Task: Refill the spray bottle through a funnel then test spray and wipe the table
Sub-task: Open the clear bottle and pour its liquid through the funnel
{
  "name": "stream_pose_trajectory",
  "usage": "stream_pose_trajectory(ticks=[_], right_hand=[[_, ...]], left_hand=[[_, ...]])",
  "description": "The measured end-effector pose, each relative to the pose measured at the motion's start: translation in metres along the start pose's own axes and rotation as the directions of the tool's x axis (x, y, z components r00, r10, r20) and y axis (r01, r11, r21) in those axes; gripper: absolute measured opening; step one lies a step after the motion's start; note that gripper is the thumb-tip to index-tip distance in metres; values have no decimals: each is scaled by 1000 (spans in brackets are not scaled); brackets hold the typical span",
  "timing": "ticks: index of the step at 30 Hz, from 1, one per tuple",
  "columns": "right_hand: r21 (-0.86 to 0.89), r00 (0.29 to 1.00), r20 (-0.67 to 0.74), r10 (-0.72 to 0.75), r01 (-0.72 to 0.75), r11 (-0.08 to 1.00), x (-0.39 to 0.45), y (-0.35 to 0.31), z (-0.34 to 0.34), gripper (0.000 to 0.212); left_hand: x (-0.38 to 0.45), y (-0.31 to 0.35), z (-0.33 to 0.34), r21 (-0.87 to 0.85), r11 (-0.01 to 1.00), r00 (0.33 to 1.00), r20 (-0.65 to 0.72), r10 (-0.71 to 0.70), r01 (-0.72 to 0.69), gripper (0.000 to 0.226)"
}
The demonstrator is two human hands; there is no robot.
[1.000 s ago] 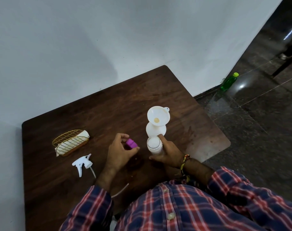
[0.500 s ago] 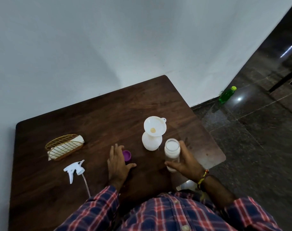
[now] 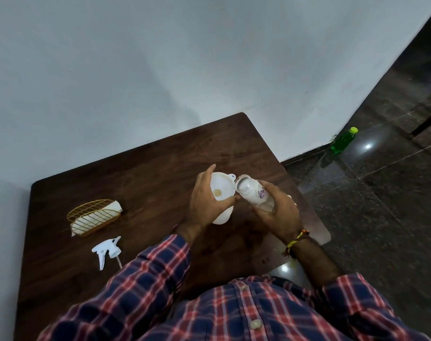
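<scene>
A white funnel (image 3: 221,187) sits in the neck of the white spray bottle (image 3: 223,215) near the middle of the dark wooden table (image 3: 140,173). My left hand (image 3: 204,203) grips the funnel's rim and the bottle's shoulder. My right hand (image 3: 275,210) holds a small clear refill bottle (image 3: 252,193), uncapped and tilted, with its mouth at the funnel's right edge. The white trigger sprayer head (image 3: 107,251) with its tube lies on the table at the left. The purple cap is hidden behind my left arm.
A gold wire basket (image 3: 94,216) holding a folded white cloth stands at the table's left. A white wall rises behind the table. A green bottle (image 3: 342,141) stands on the dark floor at the right, past the table's right edge.
My left hand left the purple cap and took hold of the funnel. My right hand lifted the refill bottle off the table and tipped it toward the funnel.
</scene>
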State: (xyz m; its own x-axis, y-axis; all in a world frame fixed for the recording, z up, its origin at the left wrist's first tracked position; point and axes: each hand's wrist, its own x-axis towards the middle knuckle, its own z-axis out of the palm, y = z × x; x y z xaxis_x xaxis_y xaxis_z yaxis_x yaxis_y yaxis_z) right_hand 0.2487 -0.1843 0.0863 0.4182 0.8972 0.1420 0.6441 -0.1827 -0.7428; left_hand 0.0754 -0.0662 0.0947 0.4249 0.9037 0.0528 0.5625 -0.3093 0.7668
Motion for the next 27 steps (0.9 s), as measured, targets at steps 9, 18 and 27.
stream_pose_trajectory(ticks=[9,18,27], right_hand=[[-345,995,78,-69,91,934,25,-3,-10,61],[-505,974,150,-170,223,834,35,-5,-17,65],[-570,966,164,-198,257,781,38,-10,-20,62]], left_hand=[[-6,0,11,26,999,999,-46,27,-25,91],[-9,-1,13,31,999,996,-86,26,-23,78],[-9,-1,14,5,1000,996,-82,19,-19,78]])
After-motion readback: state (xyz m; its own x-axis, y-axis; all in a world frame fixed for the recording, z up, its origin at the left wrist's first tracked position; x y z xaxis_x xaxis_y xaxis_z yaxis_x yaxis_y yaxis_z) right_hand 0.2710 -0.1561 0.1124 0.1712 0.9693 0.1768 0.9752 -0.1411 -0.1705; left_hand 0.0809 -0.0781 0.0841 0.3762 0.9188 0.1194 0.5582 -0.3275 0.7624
